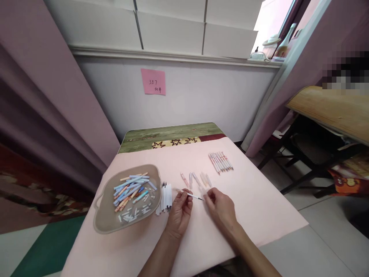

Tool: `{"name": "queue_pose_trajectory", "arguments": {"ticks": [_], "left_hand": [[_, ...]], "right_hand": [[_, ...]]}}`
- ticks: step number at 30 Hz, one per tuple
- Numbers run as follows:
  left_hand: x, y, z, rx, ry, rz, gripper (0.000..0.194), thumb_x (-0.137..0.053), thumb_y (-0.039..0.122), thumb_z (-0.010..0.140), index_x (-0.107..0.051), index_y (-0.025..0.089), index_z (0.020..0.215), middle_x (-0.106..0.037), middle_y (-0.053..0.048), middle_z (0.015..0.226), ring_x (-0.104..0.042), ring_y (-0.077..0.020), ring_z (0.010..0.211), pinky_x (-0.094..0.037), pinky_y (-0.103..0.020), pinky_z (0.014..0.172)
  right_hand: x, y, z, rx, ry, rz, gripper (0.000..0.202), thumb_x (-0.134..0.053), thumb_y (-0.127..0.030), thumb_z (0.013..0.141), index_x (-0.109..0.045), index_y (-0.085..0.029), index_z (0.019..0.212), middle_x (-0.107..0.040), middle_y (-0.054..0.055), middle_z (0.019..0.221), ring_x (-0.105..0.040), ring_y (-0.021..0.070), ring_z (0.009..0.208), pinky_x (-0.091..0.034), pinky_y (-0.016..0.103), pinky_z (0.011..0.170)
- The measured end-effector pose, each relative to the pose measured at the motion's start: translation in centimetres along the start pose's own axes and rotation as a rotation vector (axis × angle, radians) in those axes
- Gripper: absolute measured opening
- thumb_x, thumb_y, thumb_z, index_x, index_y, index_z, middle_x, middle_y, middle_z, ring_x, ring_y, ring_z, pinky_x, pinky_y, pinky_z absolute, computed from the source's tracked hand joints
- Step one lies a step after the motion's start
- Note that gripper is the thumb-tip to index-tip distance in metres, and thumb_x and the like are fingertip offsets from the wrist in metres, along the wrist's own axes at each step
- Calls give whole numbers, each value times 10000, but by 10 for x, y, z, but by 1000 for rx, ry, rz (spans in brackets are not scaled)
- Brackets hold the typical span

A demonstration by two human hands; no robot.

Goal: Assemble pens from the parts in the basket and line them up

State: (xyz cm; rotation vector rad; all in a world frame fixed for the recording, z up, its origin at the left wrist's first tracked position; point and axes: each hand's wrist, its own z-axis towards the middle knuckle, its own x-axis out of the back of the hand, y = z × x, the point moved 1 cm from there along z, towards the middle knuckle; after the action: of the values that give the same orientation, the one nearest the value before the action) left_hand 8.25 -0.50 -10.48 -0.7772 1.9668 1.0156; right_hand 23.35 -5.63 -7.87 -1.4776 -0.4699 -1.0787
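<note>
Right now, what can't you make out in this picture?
All in the head view:
- Part of the thin white stick with a dark tip: hidden by the left hand.
- What the right hand pinches, if anything: blurred.
- Floor of the beige plastic basket: partly covered by blue and orange pens.
- Right end of the brown wooden table: cut off by the right edge.

A pink-covered table (pixel 253 207) carries a beige basket (pixel 99 217), white refills (pixel 165 198) and assorted pen barrels (pixel 220 162).
</note>
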Motion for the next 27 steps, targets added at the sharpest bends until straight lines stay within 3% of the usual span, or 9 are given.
{"name": "queue_pose_trajectory", "arguments": {"ticks": [4,9,14,27], "left_hand": [[-2,-2,6,-82,17,58,100,-691,69,747,-653,120,824,-672,-30,786,-636,-77,617,-539,-137,542],[-4,-4,6,-117,13,98,133,-710,78,730,-645,122,838,-671,-28,797,-628,-72,625,-534,-135,553],[-5,-5,2,-110,1,112,155,-722,84,719,-633,124,839,-665,-24,797,-621,-71,621,-534,-139,559],[-6,-4,0,-113,1,117,189,-753,105,688,-626,132,824,-662,-22,794,-618,-75,628,-524,-142,553]], "right_hand": [[30,15,-18,22,59,232,150,-546,-356,830,-632,-234,837,-611,-29,617,-567,132,538,-404,216,502],[54,12,-33,58,121,309,172,-541,-319,818,-667,-223,883,-635,15,735,-565,143,612,-408,192,429],[50,5,-33,110,108,311,154,-547,-272,808,-673,-219,879,-655,18,769,-585,134,607,-445,199,478],[47,-1,-37,125,158,314,144,-549,-268,818,-663,-210,883,-646,18,775,-584,126,612,-417,183,427]]}}
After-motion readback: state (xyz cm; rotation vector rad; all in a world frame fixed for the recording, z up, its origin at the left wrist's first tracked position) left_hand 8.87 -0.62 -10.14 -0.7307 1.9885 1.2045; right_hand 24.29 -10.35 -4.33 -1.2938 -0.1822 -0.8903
